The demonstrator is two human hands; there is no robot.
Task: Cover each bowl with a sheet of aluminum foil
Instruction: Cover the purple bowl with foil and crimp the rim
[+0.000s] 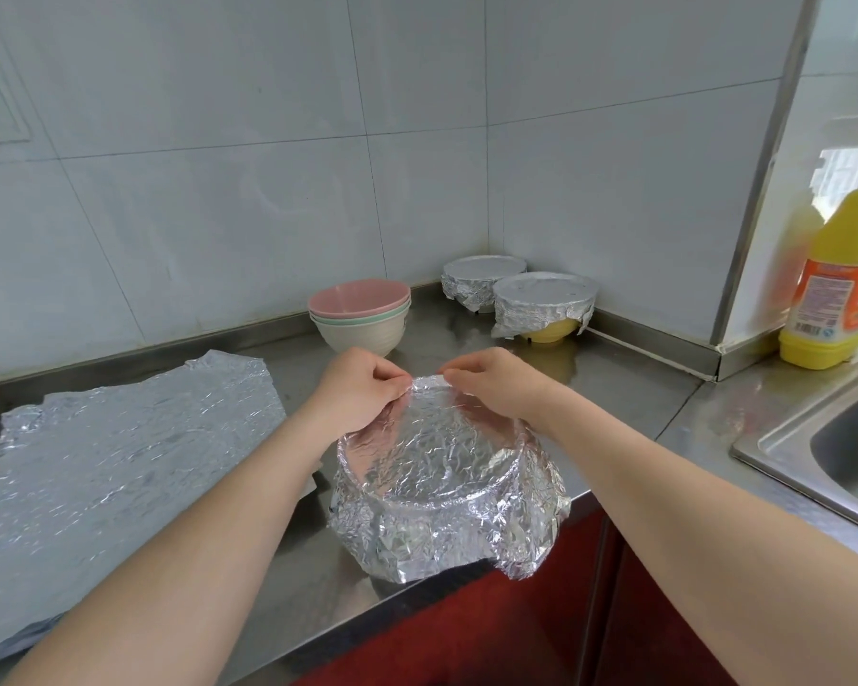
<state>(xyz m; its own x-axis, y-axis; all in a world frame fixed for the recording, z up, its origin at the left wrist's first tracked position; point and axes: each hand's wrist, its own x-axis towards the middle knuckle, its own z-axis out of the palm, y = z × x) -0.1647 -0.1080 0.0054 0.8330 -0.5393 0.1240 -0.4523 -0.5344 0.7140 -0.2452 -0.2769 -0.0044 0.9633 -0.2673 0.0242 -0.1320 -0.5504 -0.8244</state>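
Fingers [393, 377] of left hand [362, 391] and right hand [491, 383] curled, pinching foil [432, 467] at far edge

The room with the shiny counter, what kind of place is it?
Probably a kitchen: a steel counter with a sink, a stack of bowls by the tiled wall, and a yellow jug near the sink.

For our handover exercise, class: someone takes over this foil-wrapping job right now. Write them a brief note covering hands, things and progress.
Left hand and right hand: both pinch the foil at the far rim of the nearest wrapped bowl.
Done: two foil-covered bowls in the corner.
Left: finish pressing this one down, then cover the three stacked bowls using the spare foil sheets on the left.
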